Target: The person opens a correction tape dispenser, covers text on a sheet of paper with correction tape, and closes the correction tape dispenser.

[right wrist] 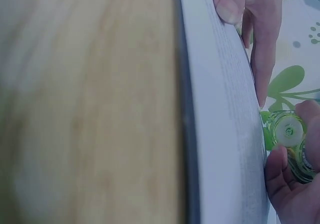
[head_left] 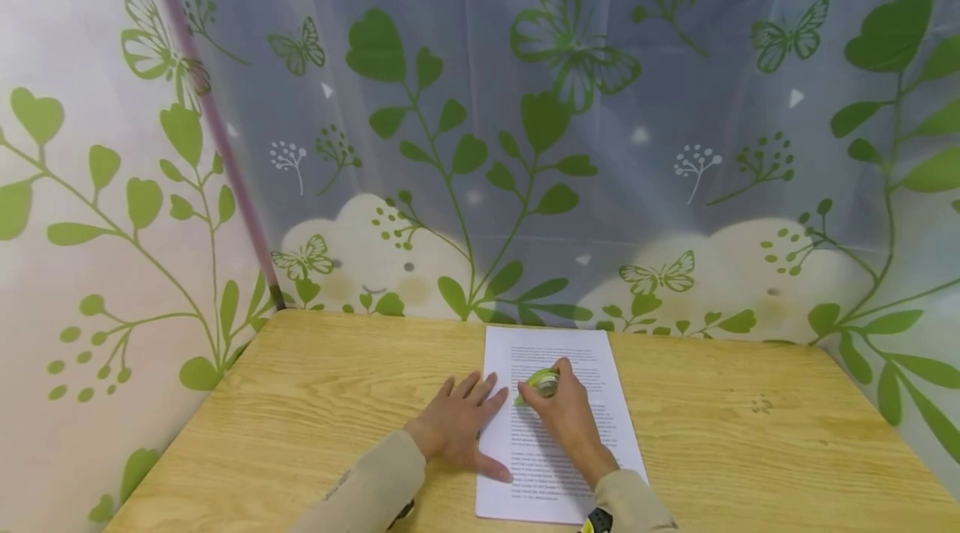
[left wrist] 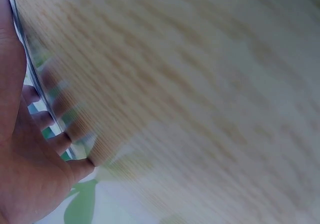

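A printed sheet of paper (head_left: pixel 555 466), part of a thin stack, lies on the wooden table. My right hand (head_left: pixel 566 416) pinches a green, clear-bodied correction tape (head_left: pixel 546 383) between thumb and fingers, its tip at the lines of text. The right wrist view shows the round reels inside the correction tape (right wrist: pixel 289 130), with the right hand (right wrist: pixel 295 184) around it. My left hand (head_left: pixel 465 420) lies spread at the sheet's left edge, thumb and fingertips resting on the paper. In the left wrist view the left hand (left wrist: pixel 35 154) has its fingers extended.
The wooden table (head_left: pixel 360 383) extends to both sides of the paper. Behind it and at the left hangs a curtain (head_left: pixel 465 183) printed with leaves and butterflies. A pinkish pole (head_left: pixel 217 124) stands at the back left corner.
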A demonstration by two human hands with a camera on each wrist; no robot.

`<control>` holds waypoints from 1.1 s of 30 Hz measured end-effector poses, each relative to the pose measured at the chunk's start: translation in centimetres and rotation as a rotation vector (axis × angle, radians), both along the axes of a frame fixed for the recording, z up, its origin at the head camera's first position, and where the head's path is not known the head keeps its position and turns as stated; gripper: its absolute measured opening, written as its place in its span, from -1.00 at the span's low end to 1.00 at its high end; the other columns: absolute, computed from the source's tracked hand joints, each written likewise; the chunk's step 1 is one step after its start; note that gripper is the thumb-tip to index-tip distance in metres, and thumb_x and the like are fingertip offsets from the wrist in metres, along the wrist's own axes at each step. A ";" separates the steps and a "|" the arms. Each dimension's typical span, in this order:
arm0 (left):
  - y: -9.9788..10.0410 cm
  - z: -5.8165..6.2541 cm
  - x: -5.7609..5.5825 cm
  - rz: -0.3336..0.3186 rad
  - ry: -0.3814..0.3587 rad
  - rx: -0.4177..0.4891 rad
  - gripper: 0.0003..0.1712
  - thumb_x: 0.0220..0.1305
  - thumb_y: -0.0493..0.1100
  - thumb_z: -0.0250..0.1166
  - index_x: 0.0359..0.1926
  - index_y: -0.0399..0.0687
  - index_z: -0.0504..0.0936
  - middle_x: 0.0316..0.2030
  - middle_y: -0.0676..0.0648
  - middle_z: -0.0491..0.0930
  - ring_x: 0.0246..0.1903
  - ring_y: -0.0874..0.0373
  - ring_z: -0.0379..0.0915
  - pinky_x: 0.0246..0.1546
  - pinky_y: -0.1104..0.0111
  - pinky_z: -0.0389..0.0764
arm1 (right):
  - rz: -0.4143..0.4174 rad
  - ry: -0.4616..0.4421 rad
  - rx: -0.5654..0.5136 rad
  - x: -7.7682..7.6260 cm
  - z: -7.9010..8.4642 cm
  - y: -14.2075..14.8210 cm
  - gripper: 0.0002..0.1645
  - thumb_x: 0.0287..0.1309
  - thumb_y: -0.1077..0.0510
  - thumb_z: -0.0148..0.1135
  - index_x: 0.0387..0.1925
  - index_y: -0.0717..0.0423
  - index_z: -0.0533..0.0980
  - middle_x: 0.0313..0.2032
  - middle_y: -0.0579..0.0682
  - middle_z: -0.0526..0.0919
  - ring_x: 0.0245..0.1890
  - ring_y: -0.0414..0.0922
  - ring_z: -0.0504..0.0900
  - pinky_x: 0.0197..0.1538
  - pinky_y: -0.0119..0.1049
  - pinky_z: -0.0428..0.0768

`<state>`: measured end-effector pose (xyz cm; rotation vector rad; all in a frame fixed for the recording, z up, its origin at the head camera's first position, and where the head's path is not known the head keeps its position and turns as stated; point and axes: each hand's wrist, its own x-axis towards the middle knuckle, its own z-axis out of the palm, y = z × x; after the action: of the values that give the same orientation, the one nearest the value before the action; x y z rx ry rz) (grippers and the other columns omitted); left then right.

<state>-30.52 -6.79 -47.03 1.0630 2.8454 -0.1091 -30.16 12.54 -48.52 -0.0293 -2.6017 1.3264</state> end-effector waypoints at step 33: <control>0.0 -0.1 0.1 -0.013 0.026 0.005 0.31 -0.16 0.74 -0.04 0.49 0.07 0.05 0.46 -0.12 -0.04 0.40 -0.13 -0.11 0.27 -0.11 0.10 | 0.025 -0.005 -0.019 0.1 0.0 1.9 -0.46 0.09 -0.03 0.38 -0.21 0.19 0.25 -0.45 0.02 0.52 -0.54 -0.16 0.49 -0.48 -0.31 0.48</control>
<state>-30.45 -6.79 -47.13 1.0896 2.8635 -0.1185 -30.03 14.39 -48.48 -0.0029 -2.6017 1.3606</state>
